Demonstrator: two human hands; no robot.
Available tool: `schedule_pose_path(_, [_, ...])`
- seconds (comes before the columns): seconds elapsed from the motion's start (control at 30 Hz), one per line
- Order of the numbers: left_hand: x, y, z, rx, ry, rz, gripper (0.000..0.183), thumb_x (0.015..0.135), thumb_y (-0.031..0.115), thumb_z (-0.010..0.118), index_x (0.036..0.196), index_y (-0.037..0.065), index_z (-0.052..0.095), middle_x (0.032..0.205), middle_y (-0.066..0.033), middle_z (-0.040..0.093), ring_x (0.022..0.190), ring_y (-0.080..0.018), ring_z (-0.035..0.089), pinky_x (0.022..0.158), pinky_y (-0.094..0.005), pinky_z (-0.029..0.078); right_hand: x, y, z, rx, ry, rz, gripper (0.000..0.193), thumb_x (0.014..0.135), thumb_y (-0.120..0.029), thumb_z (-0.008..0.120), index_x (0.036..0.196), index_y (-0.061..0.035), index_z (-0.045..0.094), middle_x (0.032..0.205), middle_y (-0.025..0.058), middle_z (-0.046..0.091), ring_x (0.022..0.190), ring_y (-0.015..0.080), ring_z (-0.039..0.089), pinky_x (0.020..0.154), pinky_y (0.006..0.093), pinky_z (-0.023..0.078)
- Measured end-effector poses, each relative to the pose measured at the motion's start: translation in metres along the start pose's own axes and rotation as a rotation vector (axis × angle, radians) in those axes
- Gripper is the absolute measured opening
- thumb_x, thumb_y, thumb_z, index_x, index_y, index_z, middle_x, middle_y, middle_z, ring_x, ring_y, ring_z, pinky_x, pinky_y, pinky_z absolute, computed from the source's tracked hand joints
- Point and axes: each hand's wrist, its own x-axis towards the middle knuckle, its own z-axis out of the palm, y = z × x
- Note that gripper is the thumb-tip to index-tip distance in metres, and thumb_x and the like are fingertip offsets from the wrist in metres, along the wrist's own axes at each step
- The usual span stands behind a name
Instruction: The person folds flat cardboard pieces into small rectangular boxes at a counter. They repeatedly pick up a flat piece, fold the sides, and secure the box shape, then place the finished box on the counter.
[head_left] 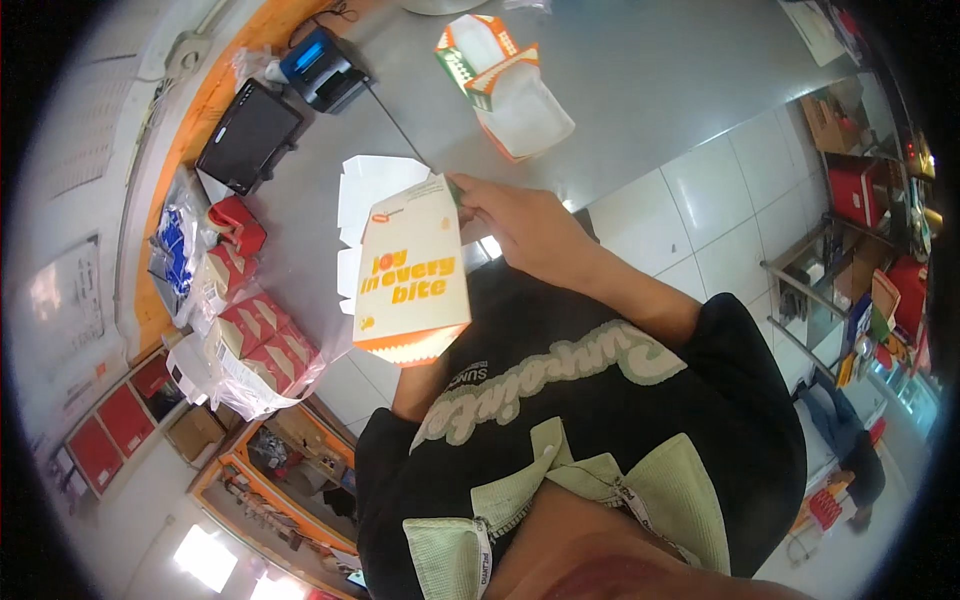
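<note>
- One smooth grey metal table (650,80) is extending ahead of the grip, its edge running rightward.
- Left of the grip, several red-and-white boxes (268,342) are being enclosed by crinkled clear film (250,402).
- In the grip, one stiff white card carton (410,270) is being held; one notched panel (375,190) is being partly covered by it.
- Ahead, two white-lined open box sections (525,112) are being separated from it by a gap.
- By the right hand (510,225), the carton's upper right corner is being pinched; the left hand's grip, being hidden, cannot be told.

Black short-sleeved shirt (720,400) with pale-green ribbed collar (690,490) and pale chest lettering (640,358)
</note>
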Motion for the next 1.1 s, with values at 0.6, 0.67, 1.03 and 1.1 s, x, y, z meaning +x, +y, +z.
schedule_pose_path(0.6, [0.039,-0.025,0.077,0.286,-0.051,-0.155,0.029,0.102,0.024,0.055,0.1,-0.004,0.062,0.096,-0.0059,0.062,0.098,-0.0167,0.049,0.08,-0.0367,0.044,0.013,0.066,-0.067,-0.177,0.245,0.223,0.043,0.094,0.004,0.046,0.135,-0.0075,0.05,0.114,0.0174,0.063,0.106,0.0382,0.06,0.091,0.0428,0.05])
schedule_pose_path(0.67, [0.061,-0.023,0.09,0.085,0.036,-0.073,0.039,0.103,0.035,0.053,0.094,-0.002,0.061,0.085,-0.0003,0.05,0.084,-0.0114,0.041,0.071,-0.0304,0.036,0.035,0.063,-0.063,-0.283,0.363,-0.003,0.056,0.091,0.005,0.049,0.144,-0.0148,0.045,0.115,0.0152,0.065,0.103,0.0395,0.061,0.084,0.0463,0.052])
schedule_pose_path(1.03, [0.17,-0.12,0.105,0.427,0.202,0.196,0.033,0.099,0.03,0.06,0.087,0.0,0.06,0.081,-0.0096,0.054,0.08,-0.0244,0.046,0.074,-0.0393,0.04,0.101,0.144,-0.062,-0.681,0.206,0.085,0.087,0.078,0.012,0.052,0.153,-0.0269,0.034,0.124,0.0106,0.052,0.099,0.0316,0.06,0.083,0.0427,0.056])
schedule_pose_path(1.1, [0.176,-0.132,0.101,0.479,0.183,0.121,0.033,0.098,0.031,0.063,0.087,0.0,0.06,0.081,-0.0096,0.052,0.08,-0.0245,0.047,0.074,-0.0386,0.041,0.103,0.147,-0.059,-0.626,0.196,0.15,0.085,0.077,0.013,0.052,0.152,-0.0261,0.039,0.127,0.012,0.047,0.099,0.0314,0.059,0.084,0.0432,0.055])
